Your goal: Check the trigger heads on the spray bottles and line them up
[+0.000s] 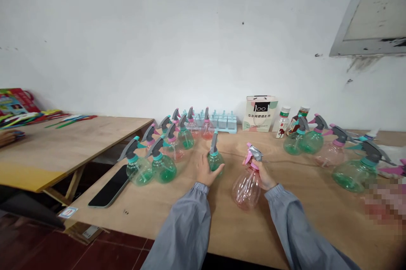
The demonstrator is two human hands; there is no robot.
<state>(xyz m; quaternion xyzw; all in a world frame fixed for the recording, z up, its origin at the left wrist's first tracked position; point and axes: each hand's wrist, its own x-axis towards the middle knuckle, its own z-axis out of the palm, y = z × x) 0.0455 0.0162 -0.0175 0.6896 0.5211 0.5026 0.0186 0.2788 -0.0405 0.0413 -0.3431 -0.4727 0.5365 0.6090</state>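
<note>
My right hand [264,174] is closed around the neck of a clear pink spray bottle [245,190] with a pink-and-grey trigger head. This bottle is slightly tilted, and I cannot tell whether its base touches the table. My left hand [206,170] is beside a green spray bottle [216,161] with a grey trigger head, thumb spread away from the fingers. The thumb crosses low in front of that upright bottle, and some fingertips are hidden. Just left stand more spray bottles, green [164,169] and pink [174,150].
A phone [109,187] lies at the table's left edge. Behind are a light-blue tray of moulds [226,124], a paper bag [259,114] and a white bottle [282,122]. More spray bottles [353,174] stand at right. Another person's hand [9,136] rests on the left table [104,134].
</note>
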